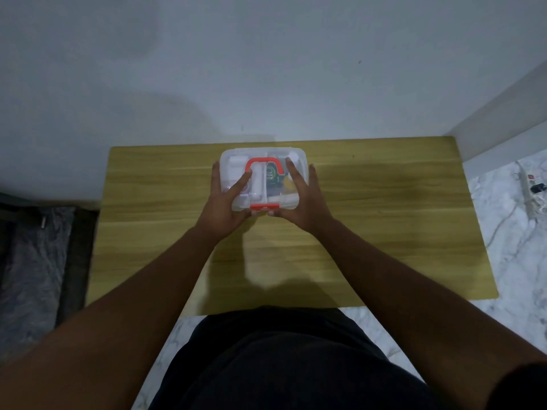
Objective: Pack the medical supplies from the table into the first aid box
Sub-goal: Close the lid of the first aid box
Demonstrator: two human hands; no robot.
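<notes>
The first aid box [233, 159] is clear plastic with its lid down, a red handle [260, 161] flat on top and a red latch [264, 206] at the front. It stands at the back middle of the wooden table [384, 208]. Through the lid I see a white tube [257, 184] and a green packet [271, 174]. My left hand [225, 205] lies on the left of the lid with straight fingers, thumb by the latch. My right hand [307, 199] lies the same way on the right side.
A white wall runs right behind the table. On the marble floor to the right lies a white power strip [529, 187] with a cable. A dark cloth-covered surface [35, 261] is to the left of the table. My dark-clothed body is at the near edge.
</notes>
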